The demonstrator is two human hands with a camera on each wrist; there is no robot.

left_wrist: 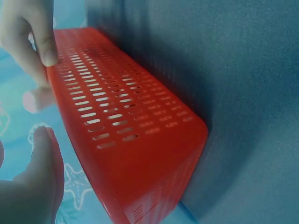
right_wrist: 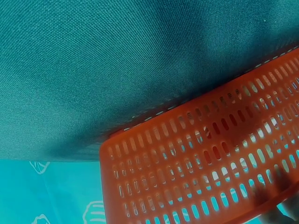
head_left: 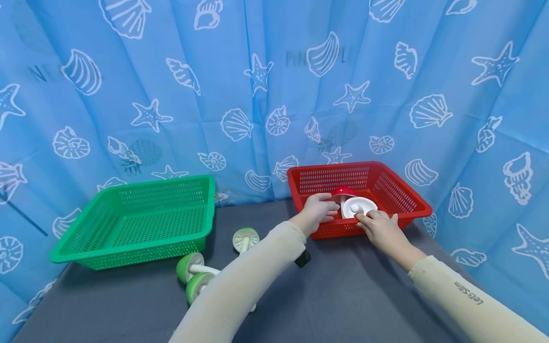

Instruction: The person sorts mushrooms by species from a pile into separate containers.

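Two toy mushrooms lie in the red basket (head_left: 399,197). One, a red-capped mushroom (head_left: 344,190), is behind; the other, a white-gilled mushroom (head_left: 364,206), turns its pale underside and short stem up. My left hand (head_left: 316,213) reaches over the basket's near left rim, fingers extended beside the mushrooms, its thumb (left_wrist: 44,161) apart from the basket wall in the left wrist view. My right hand (head_left: 381,231) is at the near rim, bent fingertips right at the edge of the white-gilled mushroom. Whether those fingers grip it I cannot tell. The right wrist view shows mostly the perforated basket wall.
A green basket (head_left: 158,250) stands at the left of the grey table (head_left: 343,295). Several green-capped mushrooms (head_left: 245,238) lie between the baskets, partly behind my left sleeve (head_left: 253,281). A small black object (head_left: 302,259) shows beside that sleeve. A blue curtain (head_left: 257,162) hangs behind.
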